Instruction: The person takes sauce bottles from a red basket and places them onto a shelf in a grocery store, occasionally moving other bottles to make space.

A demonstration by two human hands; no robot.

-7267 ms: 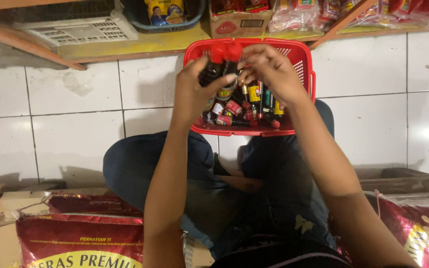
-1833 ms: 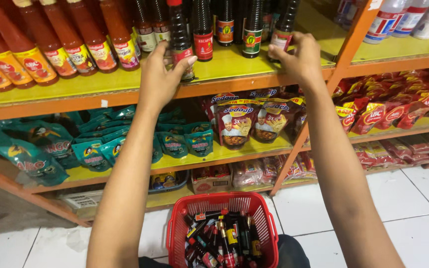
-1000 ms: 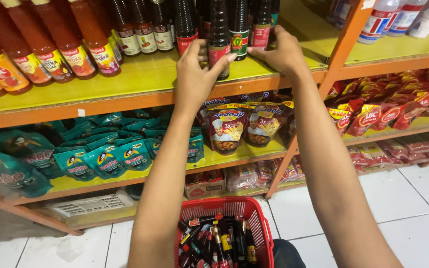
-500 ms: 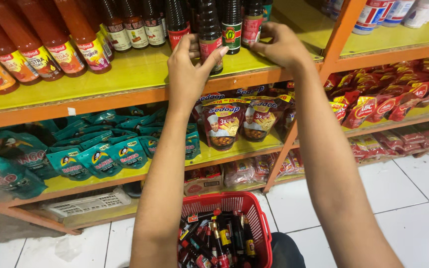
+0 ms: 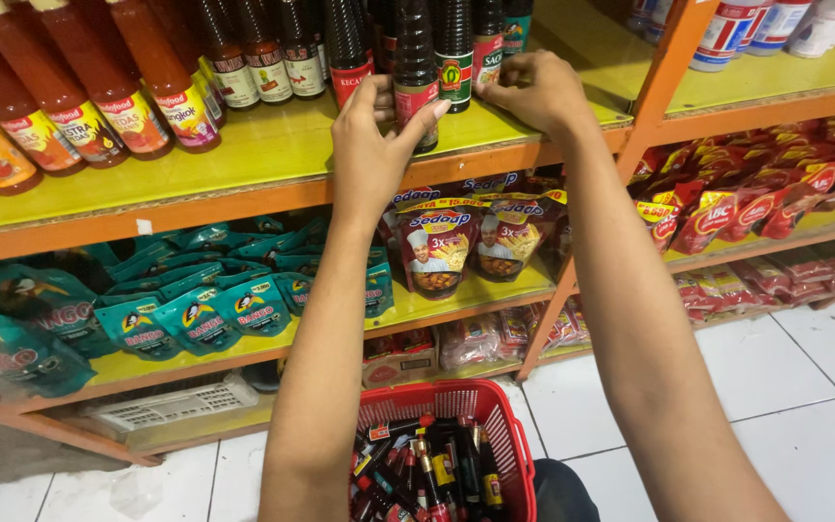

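My left hand [image 5: 371, 135] is wrapped around a dark sauce bottle with a red label [image 5: 416, 92] that stands near the front of the yellow top shelf [image 5: 244, 159]. My right hand [image 5: 533, 92] curls its fingers around the base of another dark bottle [image 5: 488, 43] in the same row, beside a green-labelled bottle [image 5: 454, 63]. Both arms reach up from below. A red plastic basket [image 5: 512, 430] sits beneath my arms, holding several small dark bottles [image 5: 432, 469].
Tall red sauce bottles [image 5: 99, 92] fill the shelf's left side. Green pouches [image 5: 195, 319] and soup packets [image 5: 432, 251] lie on the middle shelf. An orange upright [image 5: 669, 87] separates a bay with red sachets [image 5: 775, 193]. A white crate [image 5: 171, 408] sits low; the floor [image 5: 804, 387] is white tile.
Both hands came up from the basket to the top shelf with bottles. Over the last second they shifted right along the row, and the left hand now grips the red-labelled bottle.
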